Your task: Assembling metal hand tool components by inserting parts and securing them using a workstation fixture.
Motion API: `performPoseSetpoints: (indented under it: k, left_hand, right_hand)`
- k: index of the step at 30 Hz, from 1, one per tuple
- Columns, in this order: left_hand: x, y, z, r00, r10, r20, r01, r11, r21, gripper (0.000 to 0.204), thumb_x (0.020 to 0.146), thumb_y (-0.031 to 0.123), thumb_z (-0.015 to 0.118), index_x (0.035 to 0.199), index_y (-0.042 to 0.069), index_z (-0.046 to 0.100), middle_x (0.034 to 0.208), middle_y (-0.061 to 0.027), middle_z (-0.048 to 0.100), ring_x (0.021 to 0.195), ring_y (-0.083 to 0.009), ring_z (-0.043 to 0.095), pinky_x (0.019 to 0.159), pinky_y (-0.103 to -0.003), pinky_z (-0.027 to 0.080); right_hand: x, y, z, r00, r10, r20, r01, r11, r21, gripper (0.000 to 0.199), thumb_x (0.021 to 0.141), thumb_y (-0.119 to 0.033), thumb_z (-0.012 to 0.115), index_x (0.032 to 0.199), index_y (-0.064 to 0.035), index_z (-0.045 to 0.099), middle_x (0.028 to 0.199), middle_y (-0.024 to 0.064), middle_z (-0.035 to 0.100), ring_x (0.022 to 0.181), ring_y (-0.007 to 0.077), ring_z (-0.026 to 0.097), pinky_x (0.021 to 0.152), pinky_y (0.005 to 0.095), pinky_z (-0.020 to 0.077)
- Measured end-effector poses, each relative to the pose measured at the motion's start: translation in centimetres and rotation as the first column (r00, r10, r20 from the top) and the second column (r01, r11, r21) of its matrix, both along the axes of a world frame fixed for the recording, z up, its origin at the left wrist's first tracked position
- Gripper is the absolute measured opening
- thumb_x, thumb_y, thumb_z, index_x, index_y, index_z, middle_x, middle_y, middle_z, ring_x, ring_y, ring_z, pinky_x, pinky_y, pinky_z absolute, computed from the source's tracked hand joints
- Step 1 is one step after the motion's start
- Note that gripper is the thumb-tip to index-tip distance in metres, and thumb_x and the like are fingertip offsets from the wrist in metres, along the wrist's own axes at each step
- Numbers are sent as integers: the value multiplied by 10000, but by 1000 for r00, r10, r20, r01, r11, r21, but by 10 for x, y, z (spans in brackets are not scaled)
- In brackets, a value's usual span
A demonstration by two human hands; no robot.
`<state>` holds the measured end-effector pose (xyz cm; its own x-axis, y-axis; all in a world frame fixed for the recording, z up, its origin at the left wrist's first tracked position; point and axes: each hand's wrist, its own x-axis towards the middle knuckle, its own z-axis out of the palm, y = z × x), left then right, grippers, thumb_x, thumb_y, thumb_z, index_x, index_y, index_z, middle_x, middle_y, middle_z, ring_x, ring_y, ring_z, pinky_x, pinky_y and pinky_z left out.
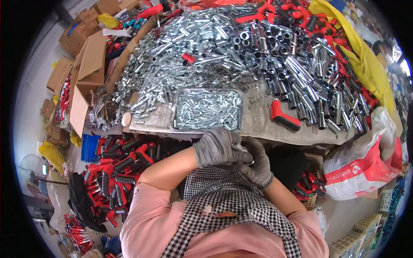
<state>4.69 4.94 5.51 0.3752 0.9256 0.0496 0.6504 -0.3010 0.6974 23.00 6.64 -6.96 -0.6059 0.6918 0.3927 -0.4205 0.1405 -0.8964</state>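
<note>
**Small metal part pinched between both gloved hands**

The left hand [216,147] and right hand [257,165] meet, both closed on a small metal piece [245,155]. It sits right of the left hand; its long axis is hidden. A tray [178,124] of metal pins lies just ahead.

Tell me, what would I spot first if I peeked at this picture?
First, the huge shiny heap of metal tubes covering the far side of the table, with a clear tray of small metal bits in front of it. Next, the pile of red and black handles down at the left. In the middle, the left hand and right hand, in grey gloves, close together around a small metal part.
</note>
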Motion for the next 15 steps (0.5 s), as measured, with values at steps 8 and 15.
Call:
performPoseSetpoints:
  k: [8, 15]
  left_hand:
    - [13, 62, -1, 887, -174, -427, 270, 947, 175, 342, 896, 429, 566, 991, 110, 645, 612, -97, 579, 546, -277, 588, 496, -344, 468]
    - [21, 196, -40, 863, 322, -388, -317, 945, 80, 415, 849, 388, 584, 1040, 21, 615, 1003, -210, 655, 885, -329, 651, 745, -430, 523]
  right_hand:
    - [36, 24, 24, 964, -175, 202, 187, 982, -38, 343, 917, -127, 580, 1230, -7, 510, 890, 75, 643, 804, 137, 617, 718, 261, 505]
    - [65, 36, -20, 947, -163, 277, 244, 926, -289, 438, 942, -363, 530, 1195, -7, 502, 685, -13, 507, 529, 53, 420, 471, 188, 335]
